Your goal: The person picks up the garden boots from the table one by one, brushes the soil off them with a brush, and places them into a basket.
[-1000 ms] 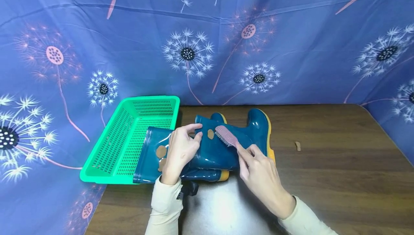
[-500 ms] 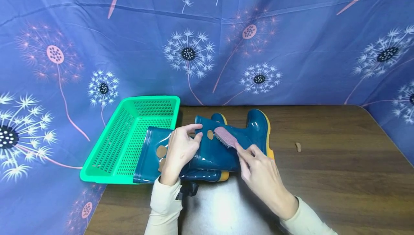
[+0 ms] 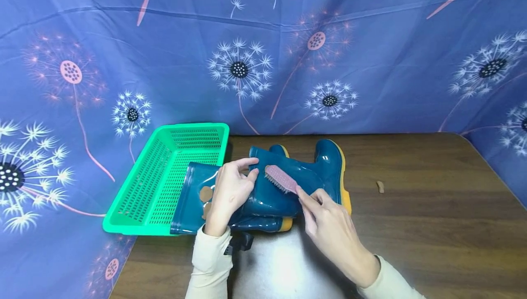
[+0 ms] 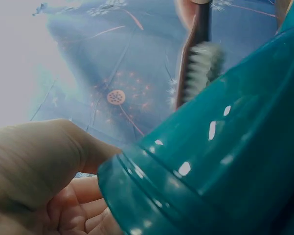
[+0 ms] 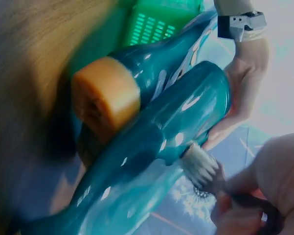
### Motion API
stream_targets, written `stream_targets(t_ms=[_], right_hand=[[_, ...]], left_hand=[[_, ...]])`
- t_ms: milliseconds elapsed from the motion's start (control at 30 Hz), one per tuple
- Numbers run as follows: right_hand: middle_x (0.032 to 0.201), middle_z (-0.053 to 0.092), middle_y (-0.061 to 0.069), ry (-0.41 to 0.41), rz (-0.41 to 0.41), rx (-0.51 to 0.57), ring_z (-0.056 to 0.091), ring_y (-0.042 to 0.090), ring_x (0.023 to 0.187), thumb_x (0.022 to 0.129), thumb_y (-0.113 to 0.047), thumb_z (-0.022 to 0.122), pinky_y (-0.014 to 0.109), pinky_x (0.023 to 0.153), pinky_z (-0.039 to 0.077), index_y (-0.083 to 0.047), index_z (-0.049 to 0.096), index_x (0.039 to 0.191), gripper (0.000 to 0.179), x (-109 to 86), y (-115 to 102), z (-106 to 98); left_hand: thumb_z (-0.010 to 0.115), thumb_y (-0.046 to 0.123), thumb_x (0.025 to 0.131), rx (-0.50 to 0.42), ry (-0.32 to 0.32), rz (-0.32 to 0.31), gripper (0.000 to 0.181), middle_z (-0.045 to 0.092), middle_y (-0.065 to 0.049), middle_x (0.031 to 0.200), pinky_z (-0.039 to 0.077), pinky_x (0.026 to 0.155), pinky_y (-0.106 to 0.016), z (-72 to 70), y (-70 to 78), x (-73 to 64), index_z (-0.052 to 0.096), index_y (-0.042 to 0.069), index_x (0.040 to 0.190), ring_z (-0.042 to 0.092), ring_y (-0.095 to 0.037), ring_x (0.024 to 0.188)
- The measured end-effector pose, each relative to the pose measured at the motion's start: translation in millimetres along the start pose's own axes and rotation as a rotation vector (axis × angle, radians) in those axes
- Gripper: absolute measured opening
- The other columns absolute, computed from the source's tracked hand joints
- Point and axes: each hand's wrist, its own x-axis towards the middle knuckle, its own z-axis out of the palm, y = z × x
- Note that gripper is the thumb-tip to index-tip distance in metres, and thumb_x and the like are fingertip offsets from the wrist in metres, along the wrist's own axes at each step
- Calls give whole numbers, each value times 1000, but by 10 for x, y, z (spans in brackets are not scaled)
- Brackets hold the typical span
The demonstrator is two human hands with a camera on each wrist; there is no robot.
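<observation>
My left hand (image 3: 232,189) grips the top edge of a teal rain boot (image 3: 271,196) with a yellow sole; in the left wrist view the boot's rim (image 4: 137,196) sits between thumb and fingers. My right hand (image 3: 331,228) holds a pink brush (image 3: 282,178) by its handle, its bristles (image 5: 198,164) right at the boot's shaft. The brush head covers the spot on the upper shaft where a brown patch showed. Under this boot lies a second teal rain boot (image 3: 193,189), with brown patches (image 3: 206,194) on its shaft, partly hidden by my left hand.
A green plastic basket (image 3: 123,219) stands at the left, with the lower boot's top overlapping its right rim. A small brown piece (image 3: 380,186) lies on the wooden table (image 3: 432,226) to the right. A blue cloth with dandelion prints (image 3: 370,61) hangs behind.
The brush has moved slightly left and down the boot's shaft, over the brown patch that was visible before. The left hand and both boots stay where they were.
</observation>
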Motion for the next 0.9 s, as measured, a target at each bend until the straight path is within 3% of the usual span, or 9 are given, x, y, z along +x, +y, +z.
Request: stream_targets(t_ms=[900], right_hand=[[79,55,-1,-4,14,2,32,-2,55,88,-2,82,13,45,27,-9,77,131,44,35,37,69]], left_hand=[[69,17,103,9,24,1,30,58,-3,58,36,46,-28,-22,7,-2,77,17,132,47,-20,44]])
